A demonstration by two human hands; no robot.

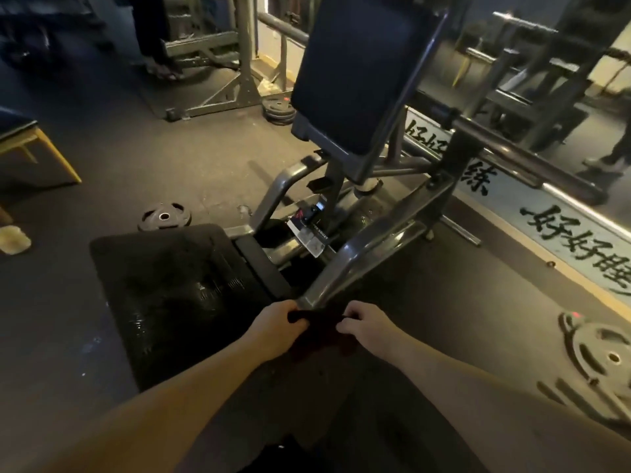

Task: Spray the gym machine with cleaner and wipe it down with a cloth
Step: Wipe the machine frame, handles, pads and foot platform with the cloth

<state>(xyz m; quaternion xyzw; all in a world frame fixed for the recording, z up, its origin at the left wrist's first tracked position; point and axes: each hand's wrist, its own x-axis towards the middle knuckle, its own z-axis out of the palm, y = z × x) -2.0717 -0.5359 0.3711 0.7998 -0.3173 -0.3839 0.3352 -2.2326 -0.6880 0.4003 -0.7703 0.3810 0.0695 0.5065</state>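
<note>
Lower centre, nearest: two bare forearms reach in from the bottom edge.
Left hand (276, 317): fingers (288, 310) curled and clamped on the left end of a dark cloth (317, 332).
Right hand (367, 322): fingers bent, pinching the right end of the same cloth.
Cloth: bunched between the two hands, lying against the low end of a slanted grey frame bar (372, 250) of the gym machine (341, 186).
Left of the hands: black textured foot plate (170, 291), flat and low, part of the machine.
Lower right: large grey weight plate (607, 356) flat on the floor (102, 148).
Centre left, just past the foot plate: smaller weight plate (164, 216), also flat on the floor.
Upper centre: dark blue back pad (362, 70), tilted, carried on the machine's grey post.
Right, far side: mirror (546, 80) with a pale strip of black lettering (563, 233) along its base.
Upper left, farthest: grey steel rack (211, 46); a stack of plates (278, 109) beside its foot.
</note>
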